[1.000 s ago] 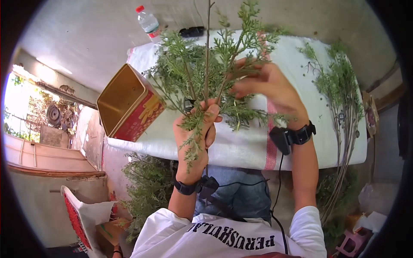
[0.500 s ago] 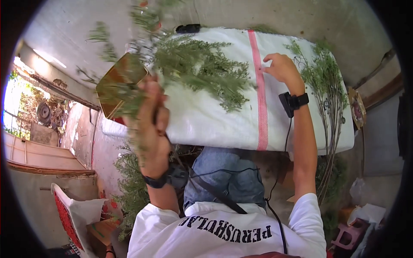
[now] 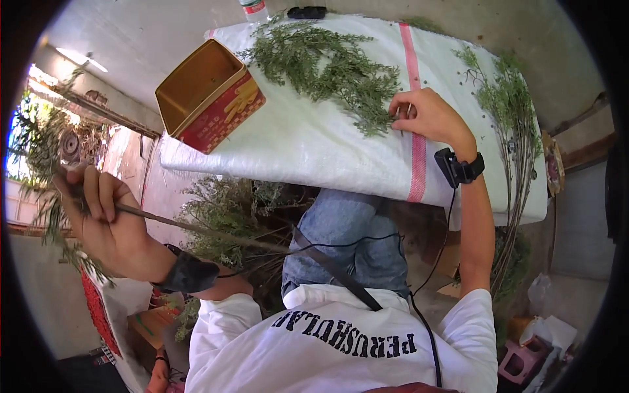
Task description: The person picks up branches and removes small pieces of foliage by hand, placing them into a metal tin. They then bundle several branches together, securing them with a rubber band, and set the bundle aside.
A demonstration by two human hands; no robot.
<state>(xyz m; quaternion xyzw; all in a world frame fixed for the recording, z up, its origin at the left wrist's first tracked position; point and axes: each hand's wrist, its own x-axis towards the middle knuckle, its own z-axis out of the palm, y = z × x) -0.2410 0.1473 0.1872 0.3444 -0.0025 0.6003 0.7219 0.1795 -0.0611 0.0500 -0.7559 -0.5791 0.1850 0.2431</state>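
Note:
My left hand (image 3: 105, 219) is out at the far left, off the table, shut around a long leafy branch (image 3: 196, 229) whose bare stem runs back toward my lap. My right hand (image 3: 422, 118) rests on the white sack-covered table (image 3: 314, 147), fingers pinched on the near end of a pile of green sprigs (image 3: 327, 65). An open red and gold tin box (image 3: 209, 95) stands at the table's left corner, apart from both hands.
Long thin green stems (image 3: 514, 131) lie along the table's right side. A plastic bottle (image 3: 254, 8) and a dark flat object (image 3: 306, 12) sit at the far edge. More cut greenery (image 3: 229, 209) is heaped under the table by my knees.
My left hand has swung the branch from above the table out to the far left and down. My right hand dropped onto the pile of sprigs on the table.

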